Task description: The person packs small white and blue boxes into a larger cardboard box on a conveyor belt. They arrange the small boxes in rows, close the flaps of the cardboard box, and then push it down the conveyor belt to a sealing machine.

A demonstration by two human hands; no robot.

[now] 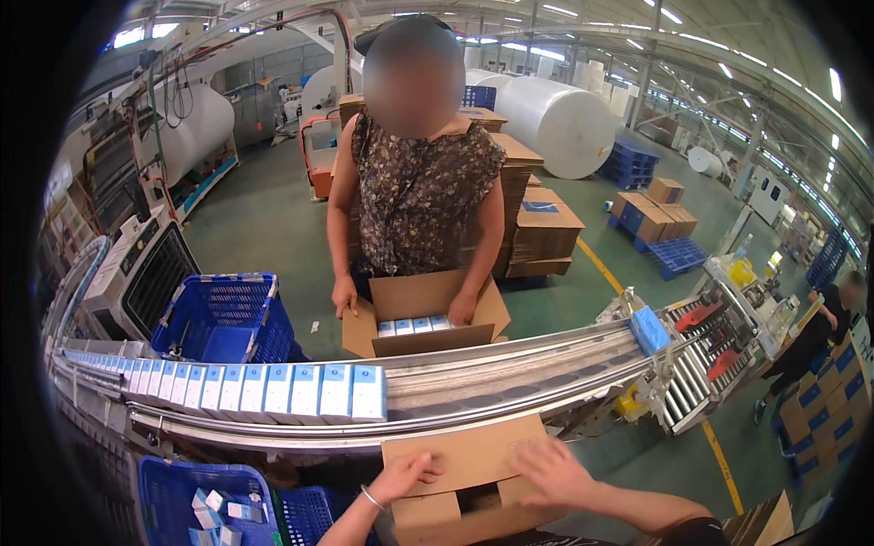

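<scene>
A brown cardboard box (473,450) stands in front of me at the near side of the conveyor, its flaps partly folded over. A dark gap shows between the flaps on my side. My left hand (408,475) rests on the left part of the far flap, fingers loosely bent and gripping nothing. On the right part of that flap lies my right hand (553,471), fingers spread and slightly blurred. Beyond the box, a row of white and blue cartons (278,391) stands upright along the left half of the conveyor (492,375).
Opposite me a person holds an open cardboard box (423,344) with cartons inside. Blue crates stand beyond the conveyor (223,318) and at my near left (168,482), the latter holding loose cartons. A blue pack (648,329) sits by the rollers (696,387) at right.
</scene>
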